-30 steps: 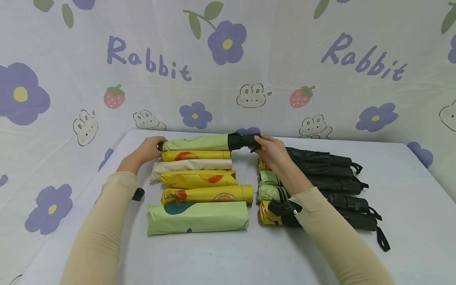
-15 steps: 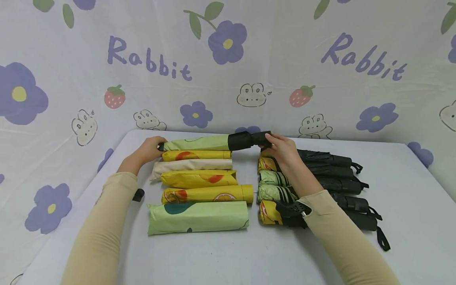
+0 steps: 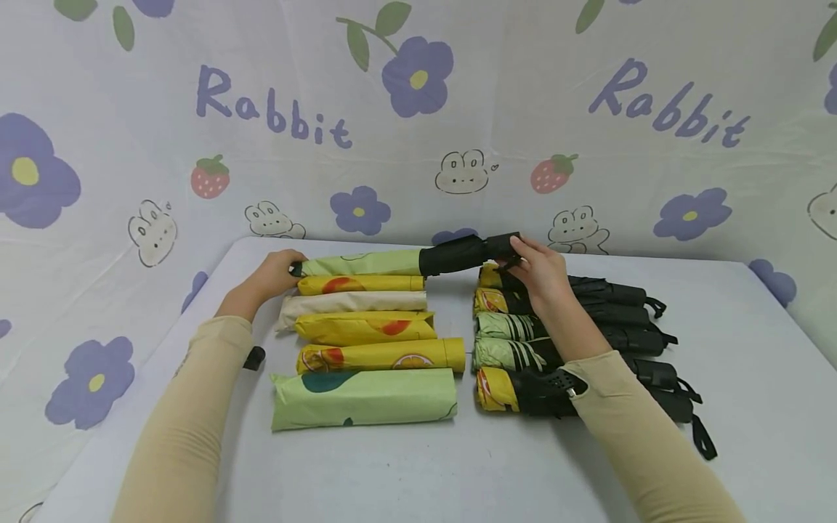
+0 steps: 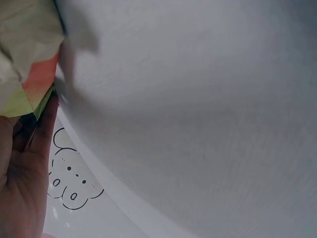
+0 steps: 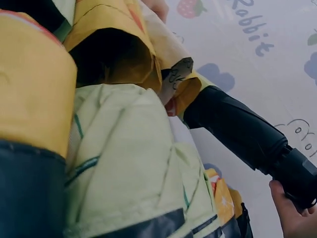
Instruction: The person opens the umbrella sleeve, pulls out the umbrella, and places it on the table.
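At the far side of the table, my left hand (image 3: 264, 282) grips the left end of a light green umbrella sleeve (image 3: 362, 263). From the sleeve's right mouth sticks out a folded black umbrella (image 3: 454, 256), partly inside it. My right hand (image 3: 541, 274) pinches the umbrella's black handle (image 3: 502, 245), a little raised above the table. In the right wrist view the thumb presses on that handle (image 5: 297, 171). The left wrist view shows the left hand (image 4: 29, 178) beneath bright fabric; its fingertips are partly hidden there.
Below the held sleeve lie several umbrella sleeves, among them a yellow one (image 3: 379, 356), a cream one (image 3: 353, 301) and a wide green one (image 3: 366, 399). Several folded umbrellas (image 3: 497, 391) lie in a column at right. A small black object (image 3: 254, 357) sits by the left forearm.
My right hand has moved right and slightly up, drawing the black umbrella farther out of the green sleeve. The left hand has stayed at the sleeve's left end.
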